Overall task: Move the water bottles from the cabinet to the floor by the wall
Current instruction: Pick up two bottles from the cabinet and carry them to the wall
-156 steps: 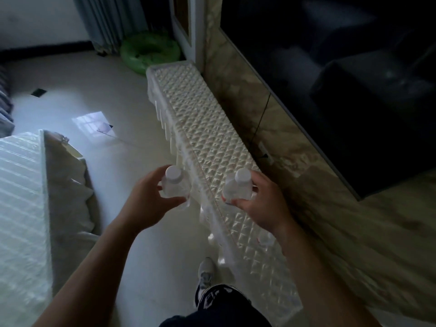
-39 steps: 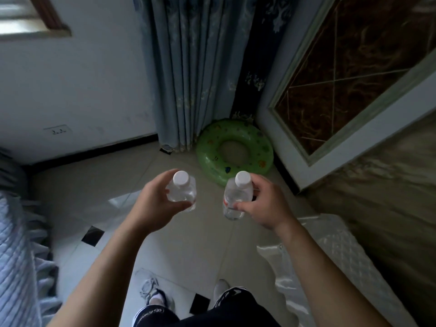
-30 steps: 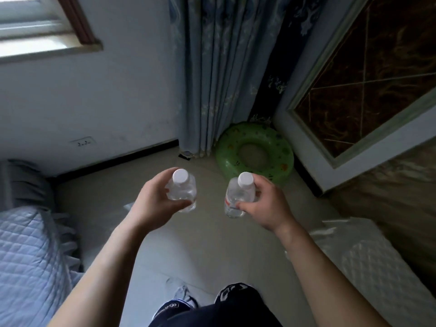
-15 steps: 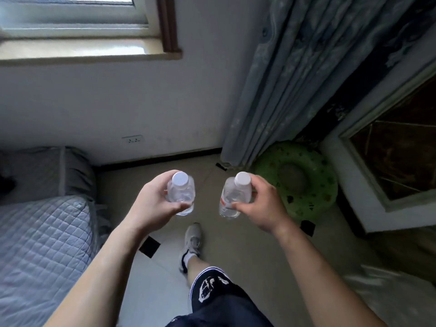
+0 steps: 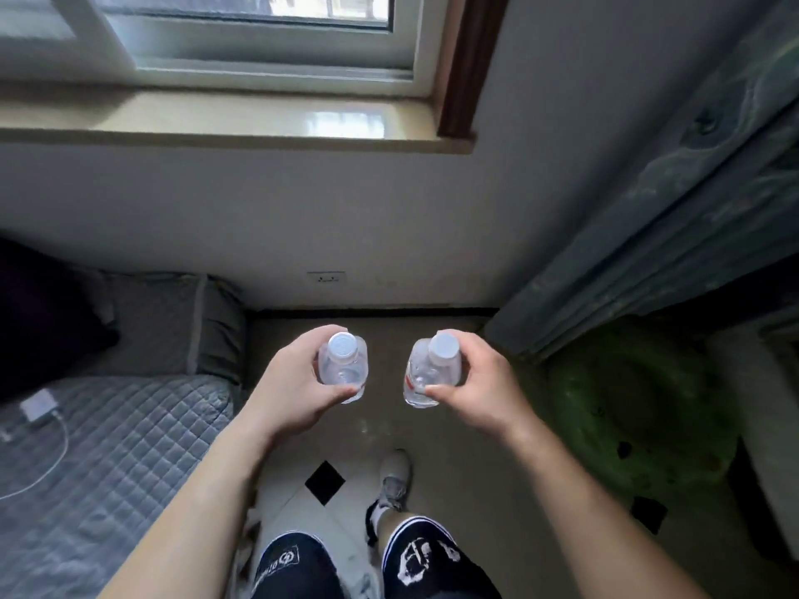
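Clear plastic white-capped water bottle (image 5: pixel 342 367) is clamped in the left hand (image 5: pixel 294 391), its twin (image 5: pixel 432 369) in the right hand (image 5: pixel 480 391), both upright above the beige tiled floor (image 5: pixel 454 447) near the white wall (image 5: pixel 346 227). Let go from up here, either could topple and roll toward the grey quilted bed (image 5: pixel 108 447)

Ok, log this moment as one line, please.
phase: carry | left hand: grips left bottle | right hand: grips right bottle | both: upright, off floor | ahead: wall below window
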Tool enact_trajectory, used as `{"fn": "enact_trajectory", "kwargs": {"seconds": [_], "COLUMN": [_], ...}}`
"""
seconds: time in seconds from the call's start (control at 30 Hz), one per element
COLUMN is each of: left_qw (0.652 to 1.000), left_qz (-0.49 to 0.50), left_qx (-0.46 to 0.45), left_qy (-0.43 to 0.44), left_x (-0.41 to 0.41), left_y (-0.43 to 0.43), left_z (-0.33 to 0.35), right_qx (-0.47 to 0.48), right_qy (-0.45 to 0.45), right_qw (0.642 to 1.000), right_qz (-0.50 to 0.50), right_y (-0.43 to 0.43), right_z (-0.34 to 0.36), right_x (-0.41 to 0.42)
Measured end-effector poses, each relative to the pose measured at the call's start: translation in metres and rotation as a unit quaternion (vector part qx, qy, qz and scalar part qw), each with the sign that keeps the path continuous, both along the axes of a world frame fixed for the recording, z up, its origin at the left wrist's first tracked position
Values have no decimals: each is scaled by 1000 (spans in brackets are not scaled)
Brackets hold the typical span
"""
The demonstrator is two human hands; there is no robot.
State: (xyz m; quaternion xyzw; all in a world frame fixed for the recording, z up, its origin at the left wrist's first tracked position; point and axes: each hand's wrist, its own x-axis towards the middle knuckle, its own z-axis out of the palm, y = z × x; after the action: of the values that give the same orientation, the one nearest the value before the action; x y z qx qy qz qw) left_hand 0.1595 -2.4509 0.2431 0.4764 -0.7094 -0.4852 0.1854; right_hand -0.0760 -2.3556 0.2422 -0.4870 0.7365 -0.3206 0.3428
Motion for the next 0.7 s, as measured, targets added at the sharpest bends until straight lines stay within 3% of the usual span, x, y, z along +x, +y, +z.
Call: {"fn": "enact_trajectory", "kwargs": {"seconds": [0.4, 0.7], "left_qw": [999, 998], "left_qz": [34, 26], "left_qx": [-4, 18], "left_qy": [-35, -57], "left_x": [43, 71], "left_y": [-114, -192], "left_z": [-54, -141], "right_qx": [65, 97], "right_qy": [-21, -3], "right_qw": [996, 994], "right_qz": [50, 41], "right_y": [-126, -204], "right_z": [-44, -104], "right_x": [44, 73]}}
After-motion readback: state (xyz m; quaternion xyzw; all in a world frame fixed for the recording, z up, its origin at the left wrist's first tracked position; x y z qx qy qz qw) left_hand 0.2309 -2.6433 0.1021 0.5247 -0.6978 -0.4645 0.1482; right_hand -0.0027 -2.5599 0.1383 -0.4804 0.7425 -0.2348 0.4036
